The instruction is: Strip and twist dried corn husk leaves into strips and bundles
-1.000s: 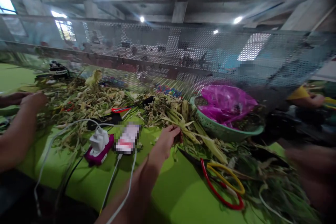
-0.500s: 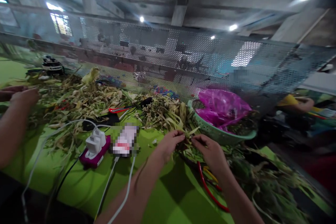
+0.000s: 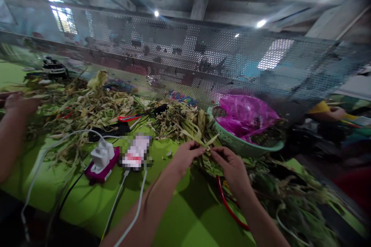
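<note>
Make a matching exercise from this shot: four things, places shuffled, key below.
Things
1. Pink plastic bag
2. White charger
3. Phone
4. Pale green leaf strips

Places
A. Atop the purple block
B. At the fingertips of the left hand and right hand
C. In the green basket
D. On the green table, between the purple block and the left forearm

Pairs: 1-C, 2-A, 3-D, 4-B
</note>
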{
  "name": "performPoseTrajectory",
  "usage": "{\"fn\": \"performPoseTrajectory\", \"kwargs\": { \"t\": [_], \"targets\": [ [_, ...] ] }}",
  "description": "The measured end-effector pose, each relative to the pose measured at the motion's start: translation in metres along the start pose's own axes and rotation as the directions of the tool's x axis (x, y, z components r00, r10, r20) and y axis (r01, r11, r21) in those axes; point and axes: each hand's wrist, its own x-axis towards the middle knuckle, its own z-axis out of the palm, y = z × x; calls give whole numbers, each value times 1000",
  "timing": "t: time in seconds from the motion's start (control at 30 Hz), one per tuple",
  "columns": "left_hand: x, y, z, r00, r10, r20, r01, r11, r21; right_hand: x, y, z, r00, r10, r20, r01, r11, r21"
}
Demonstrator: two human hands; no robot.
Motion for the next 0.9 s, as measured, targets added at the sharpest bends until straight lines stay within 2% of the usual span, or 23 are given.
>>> {"fn": "performPoseTrajectory", "kwargs": {
  "t": [0.07, 0.13, 0.23, 0.37, 0.5, 0.63, 0.77, 0.9],
  "targets": [
    [-1, 2, 0, 998, -25, -58, 21, 996, -83, 0, 1, 2, 996, 69, -52, -61, 987, 147],
    [-2, 3, 1, 992, -39, -117, 22, 990, -137, -2, 0, 4, 985, 166, -44, -148, 951, 270],
    [-3, 4, 2, 987, -51, -154, 20, 981, -194, -10, -5, 11, 956, 282, 80, -290, 868, 403],
    [-3, 3, 2, 987, -33, -158, -5, 972, -236, -19, -7, 25, 928, 306, 211, -371, 795, 480],
    [-1, 3, 1, 988, -5, -153, -31, 973, -229, -17, 4, 31, 962, 229, 149, -271, 870, 411],
    [2, 0, 1, 987, -2, -161, -29, 980, -196, -13, 6, 29, 992, 109, 66, -122, 964, 237],
    [5, -3, 0, 982, 7, -189, -40, 985, -170, -14, 1, 29, 995, -9, 98, 6, 999, 33],
    [5, -2, -2, 978, 21, -208, -56, 985, -163, -15, -1, 35, 991, -45, 128, 51, 998, -40]
  ]
}}
